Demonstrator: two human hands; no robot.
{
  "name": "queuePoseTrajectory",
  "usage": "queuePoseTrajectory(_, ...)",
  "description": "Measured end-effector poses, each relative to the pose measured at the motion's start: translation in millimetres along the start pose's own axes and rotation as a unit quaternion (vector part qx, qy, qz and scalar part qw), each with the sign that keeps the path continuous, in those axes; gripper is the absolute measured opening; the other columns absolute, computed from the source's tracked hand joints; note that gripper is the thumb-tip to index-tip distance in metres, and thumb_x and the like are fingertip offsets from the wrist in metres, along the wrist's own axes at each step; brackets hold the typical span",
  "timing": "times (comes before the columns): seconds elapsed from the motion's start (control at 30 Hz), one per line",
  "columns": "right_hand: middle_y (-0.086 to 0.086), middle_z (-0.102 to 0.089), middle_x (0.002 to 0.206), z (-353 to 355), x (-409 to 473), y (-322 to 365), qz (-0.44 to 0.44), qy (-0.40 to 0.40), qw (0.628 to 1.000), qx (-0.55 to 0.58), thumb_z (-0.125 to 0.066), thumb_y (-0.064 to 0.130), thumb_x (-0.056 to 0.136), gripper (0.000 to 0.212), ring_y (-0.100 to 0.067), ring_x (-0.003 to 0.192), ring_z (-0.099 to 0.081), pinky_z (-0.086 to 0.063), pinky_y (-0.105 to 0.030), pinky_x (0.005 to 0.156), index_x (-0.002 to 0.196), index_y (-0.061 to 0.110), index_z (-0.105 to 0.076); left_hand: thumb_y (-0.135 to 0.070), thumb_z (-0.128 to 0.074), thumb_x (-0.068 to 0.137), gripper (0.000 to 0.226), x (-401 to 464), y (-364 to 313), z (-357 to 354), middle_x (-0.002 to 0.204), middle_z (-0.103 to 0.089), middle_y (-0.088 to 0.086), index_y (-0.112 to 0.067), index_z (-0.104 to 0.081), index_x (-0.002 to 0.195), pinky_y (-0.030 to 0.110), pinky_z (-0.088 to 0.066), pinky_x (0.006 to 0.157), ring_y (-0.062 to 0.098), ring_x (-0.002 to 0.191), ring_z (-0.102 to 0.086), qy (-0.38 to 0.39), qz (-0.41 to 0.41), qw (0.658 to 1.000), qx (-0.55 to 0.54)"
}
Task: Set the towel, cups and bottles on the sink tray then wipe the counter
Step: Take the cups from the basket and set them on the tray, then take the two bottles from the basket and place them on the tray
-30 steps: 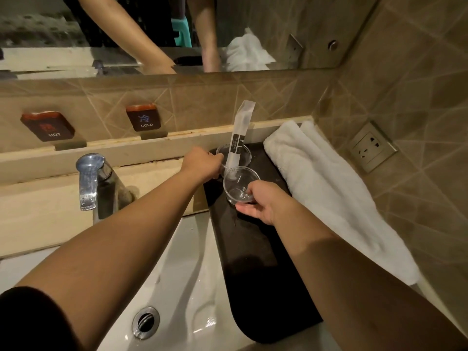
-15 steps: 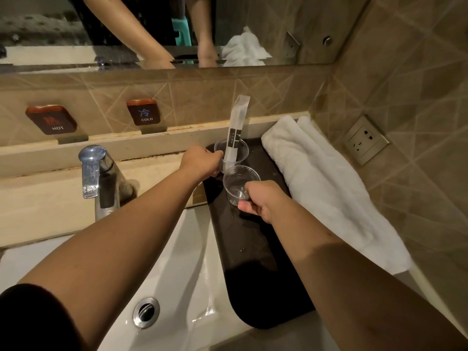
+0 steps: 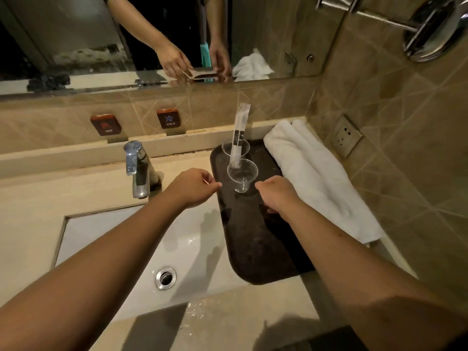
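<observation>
A dark oblong tray (image 3: 255,239) lies on the counter right of the basin. Two clear plastic cups stand upright on its far end: the near cup (image 3: 242,174) is empty, the far cup (image 3: 235,148) holds a tall white sachet (image 3: 239,127). A folded white towel (image 3: 316,178) lies along the tray's right side. My left hand (image 3: 193,187) hovers just left of the near cup, fingers loosely curled, holding nothing. My right hand (image 3: 274,195) is just right of that cup, over the tray, also holding nothing. No bottles are in view.
A chrome tap (image 3: 138,168) stands left of the tray behind the white basin (image 3: 152,244) with its drain (image 3: 166,277). Water is spilled on the front counter edge (image 3: 200,312). A wall socket (image 3: 345,139) sits right of the towel. A mirror spans the back wall.
Both hands have let go of the cups and pulled back a little toward me. The near cup now stands alone on the tray. The camera has tilted up and back.
</observation>
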State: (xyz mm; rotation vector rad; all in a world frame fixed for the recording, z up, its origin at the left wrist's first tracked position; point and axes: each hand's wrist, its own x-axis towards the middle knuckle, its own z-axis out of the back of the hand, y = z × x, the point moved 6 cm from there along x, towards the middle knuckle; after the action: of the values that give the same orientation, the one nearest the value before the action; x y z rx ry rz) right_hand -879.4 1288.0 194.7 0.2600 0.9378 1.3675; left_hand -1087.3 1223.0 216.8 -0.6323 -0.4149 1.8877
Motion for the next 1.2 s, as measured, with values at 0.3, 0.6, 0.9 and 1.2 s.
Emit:
queuePoseTrajectory(0.3,0.008,-0.063,0.089,37,-131,-19,0.128,-0.017,0.978,-0.164,-0.061,0.039,0.092,0.011,-0.015,0.083,-0.056,-0.042,-0.029,0.075,0.088,0.029,-0.058,-0.045,-0.063,0.092,0.021,-107,-35,-1,0.099,-0.072,-0.003,-0.026,-0.069,0.099,0.037,-0.059,0.082,0.012,0.088,-0.065,0.054,-0.132,0.982,0.124)
queuePoseTrajectory(0.6,-0.002,-0.066,0.101,21,-289,-107,0.017,-0.087,0.971,-0.223,-0.057,0.039,0.093,0.018,-0.024,0.095,-0.06,-0.044,-0.033,0.072,0.097,0.022,-0.061,-0.044,-0.062,0.089,0.016,-211,-59,-42,0.09,-0.072,-0.009,-0.029,-0.067,0.092,0.035,-0.058,0.076,0.012,0.082,-0.067,0.143,-0.324,0.921,0.162)
queuePoseTrajectory(0.9,-0.002,-0.066,0.098,30,-484,-228,-0.166,-0.174,0.954,-0.178,-0.054,0.041,0.095,0.02,-0.025,0.093,-0.062,-0.052,-0.037,0.073,0.092,0.023,-0.06,-0.051,-0.058,0.089,0.024,-367,-120,-135,0.104,-0.072,-0.005,-0.028,-0.064,0.095,0.034,-0.052,0.084,0.02,0.102,-0.066,0.236,-0.524,0.777,0.259)
queuePoseTrajectory(1.2,-0.005,-0.068,0.103,34,-726,-347,-0.342,-0.299,0.886,-0.097,-0.056,0.033,0.096,0.02,-0.028,0.095,-0.066,-0.057,-0.042,0.082,0.105,0.019,-0.067,-0.05,-0.058,0.089,0.034,-611,-192,-230,0.073,-0.053,-0.012,-0.032,-0.042,0.065,0.031,-0.044,0.067,0.019,0.085,-0.064,0.294,-0.689,0.605,0.27)
